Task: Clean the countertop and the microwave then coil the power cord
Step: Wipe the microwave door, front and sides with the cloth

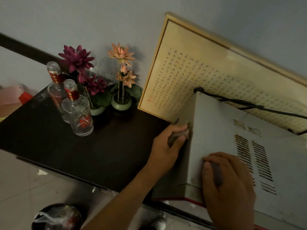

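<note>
Step in hand: wiping the microwave [216,130]; the cord coiling looks not yet done.
Microwave: sits on the dark countertop [83,146], at its right end, its white top panel with vent slots facing the camera.
Left hand [167,146]: fingers curled round a small grey-brown cloth [180,134], pressing it against the microwave's left side wall, near the top edge and toward the back corner.
Right hand [229,183]: lies on the top panel near the front left corner, fingers bent over a dark strip that I cannot identify; it seems to steady the case.
Power cord [249,103]: black, leaves the back top corner of the microwave and trails off to the right, in front of the framed calligraphy [207,72] leaning on the wall.
Key relation: the cord lies beyond both hands, away from the person, its long run going left to right along the back edge. The left hand is nearer the point where the cord leaves the case; the right hand is nearer the trailing run.
Side wall axis: runs front to back, so the likely wiping stroke follows that line.
Nearby: 2 glass bottles [78,112] and potted flowers [121,77] stand on the countertop, well apart from the left hand.
</note>
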Tool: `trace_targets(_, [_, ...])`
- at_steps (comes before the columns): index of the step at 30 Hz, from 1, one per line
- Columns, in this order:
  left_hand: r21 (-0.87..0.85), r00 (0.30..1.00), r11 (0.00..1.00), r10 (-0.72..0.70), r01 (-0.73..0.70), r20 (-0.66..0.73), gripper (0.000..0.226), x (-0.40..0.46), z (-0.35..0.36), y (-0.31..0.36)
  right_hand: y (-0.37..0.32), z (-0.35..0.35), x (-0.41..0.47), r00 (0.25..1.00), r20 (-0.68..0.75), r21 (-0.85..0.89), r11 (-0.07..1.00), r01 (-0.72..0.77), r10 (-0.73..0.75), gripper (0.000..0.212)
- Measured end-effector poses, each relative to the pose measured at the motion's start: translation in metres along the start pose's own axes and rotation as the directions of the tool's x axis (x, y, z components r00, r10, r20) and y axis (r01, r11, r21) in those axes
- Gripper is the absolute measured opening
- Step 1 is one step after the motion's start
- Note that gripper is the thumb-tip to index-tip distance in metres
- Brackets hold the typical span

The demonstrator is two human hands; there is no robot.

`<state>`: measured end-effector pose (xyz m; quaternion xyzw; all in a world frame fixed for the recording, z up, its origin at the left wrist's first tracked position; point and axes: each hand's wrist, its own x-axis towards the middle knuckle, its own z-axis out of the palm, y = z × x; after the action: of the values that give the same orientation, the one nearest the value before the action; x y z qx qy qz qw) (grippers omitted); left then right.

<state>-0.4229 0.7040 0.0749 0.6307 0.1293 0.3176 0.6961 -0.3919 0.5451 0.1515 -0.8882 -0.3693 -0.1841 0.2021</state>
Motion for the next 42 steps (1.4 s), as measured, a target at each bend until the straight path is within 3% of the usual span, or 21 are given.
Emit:
trace_targets(6, [-0.066, 0.993, 0.991, -0.115, 0.114, -0.02, 0.022, -0.099, -0.014, -0.003, 0.0, 0.001, -0.001, 1.0, 0.012, 0.016, 1.0, -0.025, 0.025, 0.029])
trace_targets(9, [-0.077, 0.994, 0.991, -0.109, 0.107, -0.022, 0.022, -0.081, -0.011, 0.002, -0.002, -0.001, -0.003, 0.999, 0.023, 0.002, 0.999, -0.033, 0.032, 0.007])
trace_targets(12, [-0.002, 0.999, 1.0, -0.011, 0.011, -0.031, 0.025, -0.047, -0.004, 0.011, -0.003, -0.001, -0.004, 0.998, 0.039, -0.002, 0.999, -0.048, 0.048, 0.002])
trace_targets(16, [-0.028, 0.999, 0.999, 0.04, -0.041, -0.025, 0.026, -0.047, -0.002, 0.013, -0.003, 0.0, -0.003, 0.999, 0.026, 0.009, 0.999, -0.047, 0.047, 0.016])
trace_targets(20, [-0.092, 0.997, 0.992, -0.082, 0.082, 0.001, 0.025, -0.1, -0.01, 0.014, -0.002, 0.001, -0.005, 0.999, 0.035, 0.019, 0.999, -0.038, 0.038, 0.01])
trace_targets(24, [-0.157, 0.987, 0.982, -0.126, 0.11, -0.096, 0.038, -0.138, -0.001, 0.026, 0.0, 0.001, -0.005, 0.999, 0.042, 0.017, 0.999, -0.029, 0.028, 0.009])
trace_targets(29, [-0.153, 0.979, 0.983, -0.129, 0.105, -0.156, 0.022, -0.139, 0.0, 0.006, 0.0, -0.001, -0.006, 0.996, 0.084, 0.014, 1.0, -0.018, 0.017, 0.025])
trace_targets(35, [-0.07, 0.928, 0.938, -0.346, 0.339, -0.139, 0.013, -0.137, -0.017, -0.062, -0.026, 0.0, 0.006, 0.987, 0.153, 0.024, 0.999, 0.046, -0.049, 0.042])
trace_targets(39, [0.126, 0.869, 0.861, -0.48, 0.493, -0.122, 0.01, -0.144, -0.031, -0.099, -0.033, 0.009, 0.009, 0.981, 0.178, 0.026, 0.997, 0.077, -0.081, 0.035])
trace_targets(42, [0.168, 0.848, 0.831, -0.519, 0.53, -0.107, 0.01, -0.139, -0.035, -0.107, -0.028, 0.01, 0.008, 0.981, 0.173, 0.035, 0.996, 0.079, -0.084, 0.032])
